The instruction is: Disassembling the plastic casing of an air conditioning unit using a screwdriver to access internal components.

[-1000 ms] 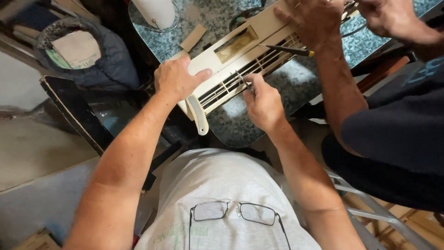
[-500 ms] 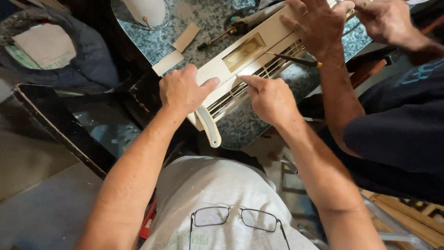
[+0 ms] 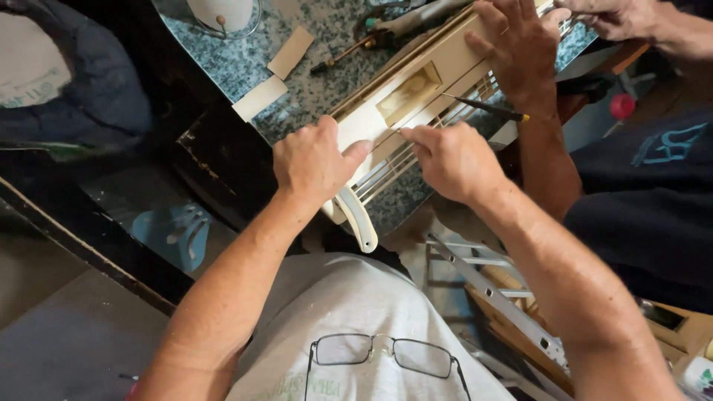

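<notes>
Countertop: speckled blue-green stone countertop (image 3: 245, 67), beyond both our hands.
Housing: long cream plastic slatted housing (image 3: 438, 70) on it, under our fingers; nearer us than a second ago.
Left hand (image 3: 312, 160): curled, pressing the housing's end.
Right hand (image 3: 453, 160): pinched on the slats; fingers crept forward, so we judge prying continues.
Co-worker's hand (image 3: 520, 52): flat, steadying beyond ours.

The right hand (image 3: 453, 160) has slid up the cream grille panel (image 3: 416, 96).

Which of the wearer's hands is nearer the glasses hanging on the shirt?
Neither clearly: both are far above the glasses. The left hand and right hand rest on the cream panel.
</notes>
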